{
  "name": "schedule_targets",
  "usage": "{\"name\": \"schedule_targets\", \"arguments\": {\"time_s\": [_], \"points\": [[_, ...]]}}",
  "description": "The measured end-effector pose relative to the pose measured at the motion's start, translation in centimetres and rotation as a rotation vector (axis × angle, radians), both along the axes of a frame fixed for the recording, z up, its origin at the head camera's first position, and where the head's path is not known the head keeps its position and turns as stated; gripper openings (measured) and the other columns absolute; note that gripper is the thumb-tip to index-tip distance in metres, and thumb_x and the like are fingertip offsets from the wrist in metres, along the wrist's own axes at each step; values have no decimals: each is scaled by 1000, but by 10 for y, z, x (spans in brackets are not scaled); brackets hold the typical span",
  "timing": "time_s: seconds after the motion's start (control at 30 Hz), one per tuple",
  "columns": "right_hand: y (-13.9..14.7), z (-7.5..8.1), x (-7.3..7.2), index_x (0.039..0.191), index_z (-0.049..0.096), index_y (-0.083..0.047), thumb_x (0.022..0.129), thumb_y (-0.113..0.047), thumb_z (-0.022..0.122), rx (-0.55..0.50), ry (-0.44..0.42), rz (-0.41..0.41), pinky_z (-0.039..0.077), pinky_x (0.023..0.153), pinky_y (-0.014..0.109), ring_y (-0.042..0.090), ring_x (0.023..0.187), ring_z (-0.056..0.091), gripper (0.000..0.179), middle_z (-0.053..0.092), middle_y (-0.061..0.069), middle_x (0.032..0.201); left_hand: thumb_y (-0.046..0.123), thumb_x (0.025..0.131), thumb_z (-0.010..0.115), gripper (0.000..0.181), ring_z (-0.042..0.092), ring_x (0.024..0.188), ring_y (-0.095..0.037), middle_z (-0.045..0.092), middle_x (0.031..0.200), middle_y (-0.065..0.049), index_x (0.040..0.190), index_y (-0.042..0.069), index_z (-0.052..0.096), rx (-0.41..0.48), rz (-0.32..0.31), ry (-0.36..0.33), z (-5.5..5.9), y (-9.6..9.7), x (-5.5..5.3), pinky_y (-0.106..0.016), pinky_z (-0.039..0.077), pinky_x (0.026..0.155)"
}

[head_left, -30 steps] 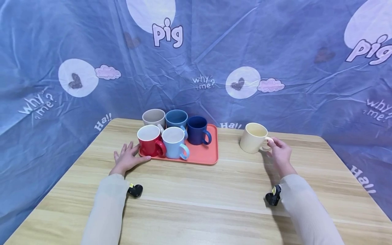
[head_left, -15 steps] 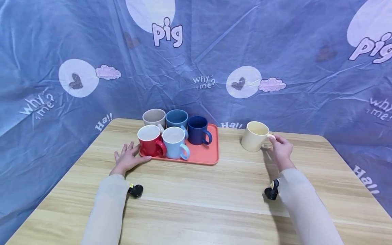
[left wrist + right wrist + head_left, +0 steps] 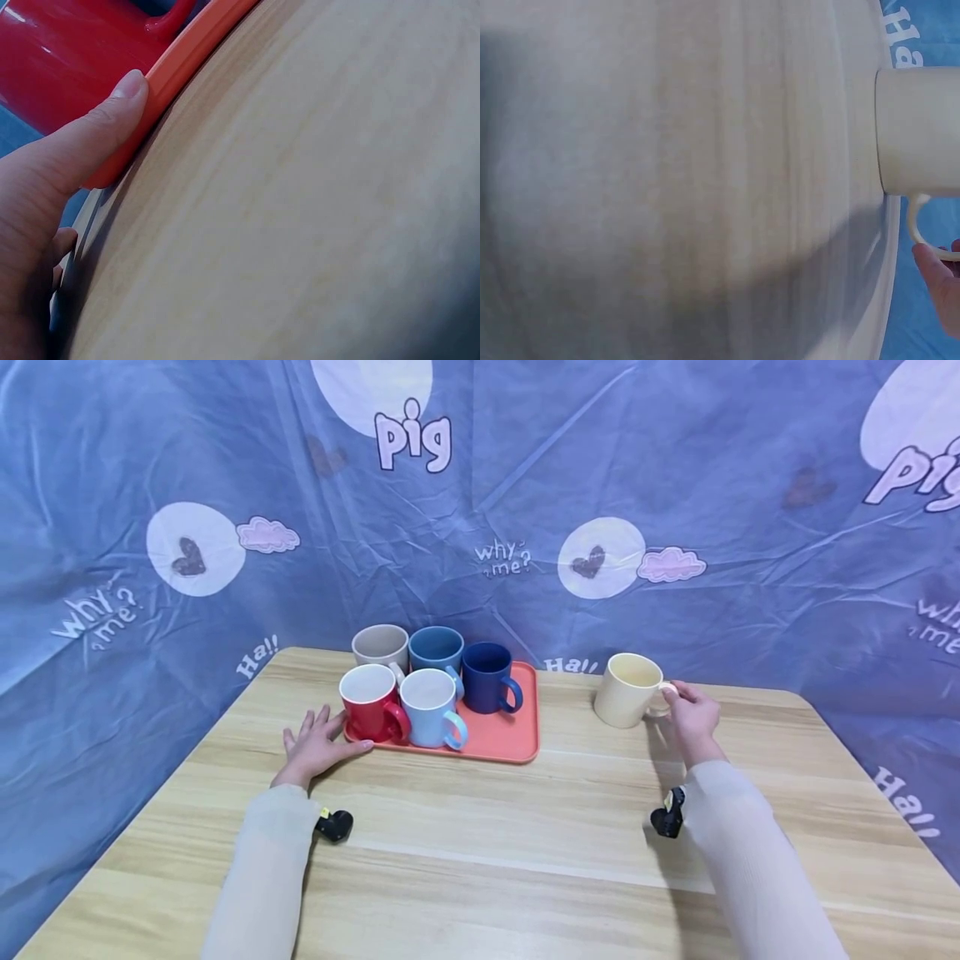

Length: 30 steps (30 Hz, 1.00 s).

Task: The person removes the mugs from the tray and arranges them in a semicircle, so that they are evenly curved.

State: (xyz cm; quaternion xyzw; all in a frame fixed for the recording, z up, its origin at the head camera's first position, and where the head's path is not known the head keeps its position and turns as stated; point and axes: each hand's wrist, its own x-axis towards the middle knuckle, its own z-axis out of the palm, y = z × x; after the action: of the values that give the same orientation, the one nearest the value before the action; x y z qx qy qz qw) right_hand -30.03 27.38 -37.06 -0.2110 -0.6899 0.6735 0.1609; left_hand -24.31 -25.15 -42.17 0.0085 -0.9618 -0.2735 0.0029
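Observation:
At the right of the head view my right hand [image 3: 692, 718] pinches the handle of an upright cream mug [image 3: 624, 697]. The right wrist view shows that mug [image 3: 922, 131] from the side, with fingertips [image 3: 934, 270] at its handle. My left hand [image 3: 315, 749] lies spread at the front left corner of a coral tray [image 3: 517, 727]. Its thumb [image 3: 101, 135] presses along the tray's rim, beside a red mug [image 3: 365, 710]. On the tray, a light blue mug [image 3: 423, 714] stands next to the red one. Behind them are a grey mug [image 3: 378, 647], a teal-blue mug [image 3: 437, 647] and a navy mug [image 3: 483, 681].
A wooden table [image 3: 480, 843] carries everything, backed by a printed blue cloth [image 3: 420, 560] along its far edge. Bare wood separates the tray from the cream mug. Small black devices are strapped at both wrists [image 3: 335, 825].
The cream mug and my right hand have shifted slightly toward the back, and the right wrist has moved forward. My left hand keeps its place at the tray.

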Motion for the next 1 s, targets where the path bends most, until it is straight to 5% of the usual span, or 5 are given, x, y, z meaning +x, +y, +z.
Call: {"name": "schedule_targets", "arguments": {"time_s": [0.3, 0.43, 0.6, 0.8, 1.0], "points": [[0, 7, -6, 125, 42, 1, 85, -11, 52, 111, -91, 81, 47, 66, 20, -4, 67, 46, 44, 50, -9, 80, 65, 64, 58, 96, -5, 124, -42, 8, 139, -25, 136, 11, 27, -7, 4, -3, 1, -1, 1, -61, -15, 87], [2, 9, -9, 126, 41, 1, 86, -14, 50, 223, -132, 121, 46, 71, 21, -4, 67, 45, 44, 53, 3, 96, 64, 64, 59, 95, -5, 124, -42, 9, 139, -25, 136, 11, 27, -11, 6, -3, 2, -1, 2, -61, -14, 87], [0, 11, -13, 124, 44, 1, 86, -13, 49, 354, -151, 114, 42, 71, 15, -5, 69, 44, 41, 49, 17, 114, 64, 64, 59, 95, -4, 124, -42, 9, 139, -25, 136, 11, 27, -8, 6, 0, 2, 0, 2, -61, -15, 87], [1, 14, -13, 122, 46, 2, 85, -11, 49, 413, -154, 97, 41, 71, 12, -7, 68, 43, 39, 49, 19, 116, 67, 62, 58, 97, -5, 124, -41, 9, 139, -25, 136, 12, 27, 2, 4, -7, 0, 1, -1, -61, -15, 87], [0, 19, -16, 126, 44, -2, 86, -14, 48, 461, -174, 83, 41, 77, 20, 16, 96, 51, 42, 48, 19, 120, 67, 61, 58, 98, -5, 124, -41, 9, 139, -25, 136, 13, 27, 0, 8, -3, 0, 0, -1, -61, -15, 87]]}}
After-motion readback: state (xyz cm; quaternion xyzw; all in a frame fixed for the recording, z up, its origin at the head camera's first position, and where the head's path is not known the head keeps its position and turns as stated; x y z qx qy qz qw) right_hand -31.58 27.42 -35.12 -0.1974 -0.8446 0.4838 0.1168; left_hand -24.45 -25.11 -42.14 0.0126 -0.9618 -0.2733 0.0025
